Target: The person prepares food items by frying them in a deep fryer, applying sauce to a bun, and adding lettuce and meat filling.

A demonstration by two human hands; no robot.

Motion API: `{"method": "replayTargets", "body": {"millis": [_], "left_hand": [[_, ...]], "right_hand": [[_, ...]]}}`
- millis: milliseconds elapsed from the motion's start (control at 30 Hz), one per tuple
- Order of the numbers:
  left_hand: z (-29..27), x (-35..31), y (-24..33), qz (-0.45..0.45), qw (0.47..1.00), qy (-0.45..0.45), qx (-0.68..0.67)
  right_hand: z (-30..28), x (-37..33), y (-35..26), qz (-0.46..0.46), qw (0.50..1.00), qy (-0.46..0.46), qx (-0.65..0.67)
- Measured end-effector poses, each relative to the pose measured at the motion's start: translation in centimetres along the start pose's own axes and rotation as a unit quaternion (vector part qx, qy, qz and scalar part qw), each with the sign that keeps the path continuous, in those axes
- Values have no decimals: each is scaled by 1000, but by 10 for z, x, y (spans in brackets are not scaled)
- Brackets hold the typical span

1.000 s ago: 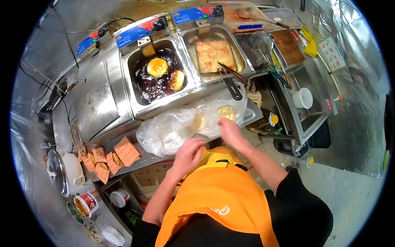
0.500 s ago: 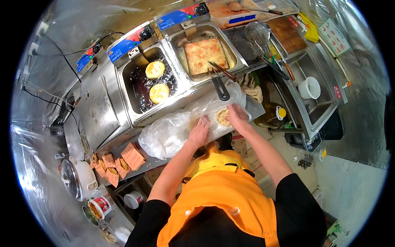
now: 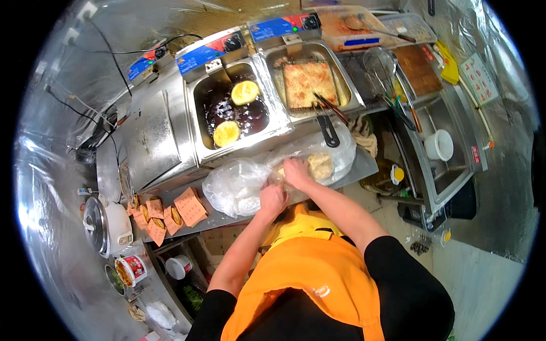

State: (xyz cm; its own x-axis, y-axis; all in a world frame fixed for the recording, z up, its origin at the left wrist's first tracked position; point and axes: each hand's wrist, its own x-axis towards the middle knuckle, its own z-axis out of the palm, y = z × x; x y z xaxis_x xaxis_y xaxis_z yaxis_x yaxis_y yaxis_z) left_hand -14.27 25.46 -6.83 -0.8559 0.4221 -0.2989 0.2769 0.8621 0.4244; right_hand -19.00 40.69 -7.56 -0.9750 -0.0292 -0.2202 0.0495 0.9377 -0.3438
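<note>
My left hand (image 3: 274, 198) is closed at the edge of a crumpled clear plastic bag (image 3: 234, 183) on the narrow steel counter. Just beyond it and to the right, my right hand (image 3: 297, 173) has its fingers curled down, with something pale partly showing beside them. What those fingers grip is hidden. To the right of that hand lies a flat round of pale dough (image 3: 321, 166) on clear plastic sheeting (image 3: 343, 153). Two golden round cakes, a far one (image 3: 245, 92) and a near one (image 3: 226, 133), float in dark oil in the left fryer (image 3: 200, 108).
The right fryer (image 3: 354, 103) holds a square slab (image 3: 310, 84) frying in a basket, its black handle (image 3: 328, 132) reaching over the counter. Filled paper sleeves (image 3: 156, 221) lie at left. A sink (image 3: 455, 176) with a white tub (image 3: 439, 145) stands at right.
My right hand has moved left, off the dough round and close to my left hand. My left hand has drawn slightly nearer to me. The camera view has shifted, and the near cake has drifted.
</note>
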Motion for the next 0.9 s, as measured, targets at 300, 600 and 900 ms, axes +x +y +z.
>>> {"method": "replayTargets", "body": {"millis": [300, 600, 900], "left_hand": [[25, 10, -19, 21, 994, -37, 100], [-6, -1, -11, 50, 993, -37, 99], [-89, -76, 1, 92, 970, 82, -210]], "right_hand": [[-38, -49, 48, -256, 965, 49, -8], [-173, -27, -85, -239, 898, 352, 111], [-210, 29, -91, -311, 880, 352, 75]]}}
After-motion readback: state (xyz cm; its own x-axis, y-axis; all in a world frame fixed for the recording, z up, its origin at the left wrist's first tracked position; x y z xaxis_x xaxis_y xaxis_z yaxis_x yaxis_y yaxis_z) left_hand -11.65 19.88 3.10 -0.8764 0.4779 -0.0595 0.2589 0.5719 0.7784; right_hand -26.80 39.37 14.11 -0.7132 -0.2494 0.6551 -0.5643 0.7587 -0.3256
